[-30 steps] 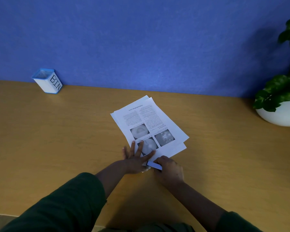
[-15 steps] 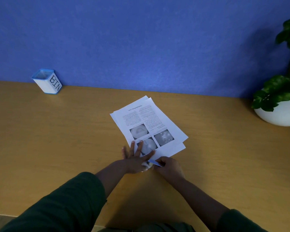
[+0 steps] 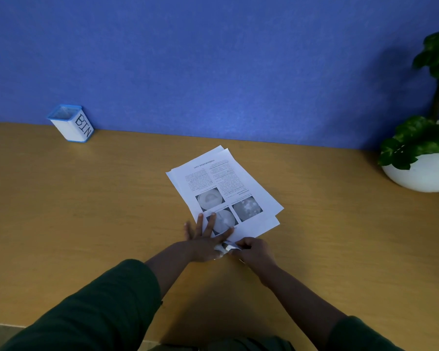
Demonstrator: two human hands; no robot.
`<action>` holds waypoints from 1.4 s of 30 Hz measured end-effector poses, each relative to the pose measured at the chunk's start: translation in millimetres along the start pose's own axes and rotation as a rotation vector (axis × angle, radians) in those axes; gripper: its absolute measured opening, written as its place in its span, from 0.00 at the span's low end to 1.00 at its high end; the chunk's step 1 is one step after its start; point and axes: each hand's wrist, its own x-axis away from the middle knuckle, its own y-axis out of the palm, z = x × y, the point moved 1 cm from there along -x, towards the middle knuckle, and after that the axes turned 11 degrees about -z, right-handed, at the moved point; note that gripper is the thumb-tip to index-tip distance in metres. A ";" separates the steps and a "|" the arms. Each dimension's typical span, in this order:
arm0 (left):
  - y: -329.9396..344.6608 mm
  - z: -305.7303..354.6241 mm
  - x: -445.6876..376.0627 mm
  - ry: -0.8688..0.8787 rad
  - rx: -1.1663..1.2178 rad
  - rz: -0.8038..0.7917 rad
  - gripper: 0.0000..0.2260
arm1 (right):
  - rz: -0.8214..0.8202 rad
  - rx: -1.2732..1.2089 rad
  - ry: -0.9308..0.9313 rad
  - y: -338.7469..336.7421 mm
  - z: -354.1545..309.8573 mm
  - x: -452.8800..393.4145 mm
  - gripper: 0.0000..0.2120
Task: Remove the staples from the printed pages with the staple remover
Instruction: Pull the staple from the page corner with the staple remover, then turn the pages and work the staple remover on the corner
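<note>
**Now working the near corner of the pages**

Right now my left hand (image 3: 203,245) lies flat, fingers spread, on the near corner of the printed pages (image 3: 223,191), which sit at an angle in the middle of the table (image 3: 86,211). I press down there so the sheets cannot slide or lift while I pull at the corner beside it. My right hand (image 3: 254,250) is curled tight around the staple remover (image 3: 230,246), whose shiny end points into that same corner, just beside my left thumb. The two hands are almost touching, because the holding hand has to be close to the staple to keep the paper from tearing. The staple itself is too small for me to make out, so I cannot tell whether the tool has caught it. A small box marked BIN (image 3: 71,124) stands well away at the far left against the wall, likely for loose staples. A potted plant (image 3: 423,158) sits far right.
</note>
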 end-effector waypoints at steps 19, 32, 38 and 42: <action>19.0 16.4 -10.6 -0.204 0.205 0.319 0.36 | 0.049 -0.734 0.080 -27.6 5.7 26.0 0.06; -30.8 85.8 -15.4 -0.227 0.761 0.155 0.46 | 0.180 -0.878 0.052 -50.5 11.7 35.4 0.01; -63.4 65.4 -11.6 -0.177 0.492 0.298 0.40 | 0.239 -0.911 0.064 -72.0 17.8 39.0 0.04; -59.1 -5.9 -6.8 -0.293 0.250 0.369 0.38 | 0.278 -0.942 0.110 -74.9 27.8 41.6 0.10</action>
